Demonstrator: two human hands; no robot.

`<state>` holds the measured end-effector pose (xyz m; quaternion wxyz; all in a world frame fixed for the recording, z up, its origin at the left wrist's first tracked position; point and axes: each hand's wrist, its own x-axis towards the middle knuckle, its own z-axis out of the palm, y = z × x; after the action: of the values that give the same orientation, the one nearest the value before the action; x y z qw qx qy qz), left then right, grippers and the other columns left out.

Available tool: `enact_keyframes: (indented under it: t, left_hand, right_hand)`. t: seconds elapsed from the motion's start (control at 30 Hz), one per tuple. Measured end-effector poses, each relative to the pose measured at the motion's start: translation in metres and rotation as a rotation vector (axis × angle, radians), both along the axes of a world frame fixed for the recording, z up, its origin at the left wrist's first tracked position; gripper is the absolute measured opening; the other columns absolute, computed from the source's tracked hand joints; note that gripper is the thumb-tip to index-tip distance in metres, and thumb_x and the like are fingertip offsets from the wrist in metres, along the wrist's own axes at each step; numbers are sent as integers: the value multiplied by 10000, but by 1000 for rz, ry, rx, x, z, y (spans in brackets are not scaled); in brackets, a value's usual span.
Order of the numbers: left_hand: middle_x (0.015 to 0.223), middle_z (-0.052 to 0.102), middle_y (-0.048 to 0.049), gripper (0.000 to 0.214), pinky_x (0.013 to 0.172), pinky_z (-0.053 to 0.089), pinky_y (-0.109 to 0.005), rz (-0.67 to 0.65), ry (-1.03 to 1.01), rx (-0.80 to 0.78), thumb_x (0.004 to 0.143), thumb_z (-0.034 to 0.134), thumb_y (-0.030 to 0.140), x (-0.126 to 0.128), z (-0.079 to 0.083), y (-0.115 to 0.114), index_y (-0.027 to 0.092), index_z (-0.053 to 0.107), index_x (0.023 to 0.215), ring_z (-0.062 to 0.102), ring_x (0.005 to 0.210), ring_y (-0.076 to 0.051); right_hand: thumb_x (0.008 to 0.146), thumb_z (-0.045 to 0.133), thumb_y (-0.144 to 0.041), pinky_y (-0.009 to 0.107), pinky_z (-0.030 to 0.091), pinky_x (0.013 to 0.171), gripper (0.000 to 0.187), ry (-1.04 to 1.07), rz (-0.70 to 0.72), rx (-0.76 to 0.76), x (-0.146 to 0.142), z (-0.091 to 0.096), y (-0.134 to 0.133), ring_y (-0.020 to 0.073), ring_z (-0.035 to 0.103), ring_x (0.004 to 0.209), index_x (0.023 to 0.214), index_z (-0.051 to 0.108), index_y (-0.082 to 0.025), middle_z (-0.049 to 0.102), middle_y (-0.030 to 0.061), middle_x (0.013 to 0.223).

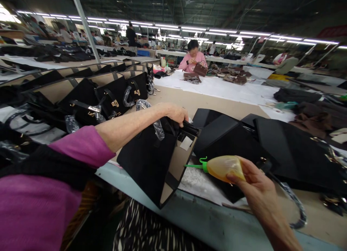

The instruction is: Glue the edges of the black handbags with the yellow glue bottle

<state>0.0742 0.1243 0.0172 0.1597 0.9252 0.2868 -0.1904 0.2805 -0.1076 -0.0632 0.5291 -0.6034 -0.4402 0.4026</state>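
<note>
My left hand [176, 113] is closed on the top edge of a black handbag [150, 160] that lies tipped at the table's front edge, its tan inside facing right. My right hand [255, 180] grips a yellow squeeze bottle [223, 167] whose green nozzle [193, 165] points left at the bag's open side, just short of it. The bag's handle, wrapped in clear plastic, hangs under my left wrist.
Black bag panels [271, 142] lie flat to the right of the bag. A row of finished black handbags [108, 95] stands along the left. A person in pink [193, 61] works on a brown bag at the far end of the table. Dark goods are piled at the right.
</note>
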Motion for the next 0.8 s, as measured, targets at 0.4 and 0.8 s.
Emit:
enact_keyframes:
  t: [0.4, 0.8]
  left_hand:
    - [866, 684, -7, 301, 633, 347, -213, 2, 37, 57, 727, 578, 196, 2, 5, -10, 198, 663, 1016, 540, 722, -134]
    - [687, 615, 20, 218, 539, 306, -211, -12, -38, 251, 703, 510, 134, -23, 46, -47, 197, 660, 847, 504, 611, -107]
  right_hand:
    - [643, 766, -361, 260, 520, 762, 516, 77, 81, -124, -9, -28, -23, 233, 604, 894, 1078, 548, -191, 635, 60, 998]
    - [635, 764, -383, 351, 529, 714, 513, 328, 64, -205, -13, -41, -24, 282, 602, 892, 1057, 557, -178, 639, 85, 990]
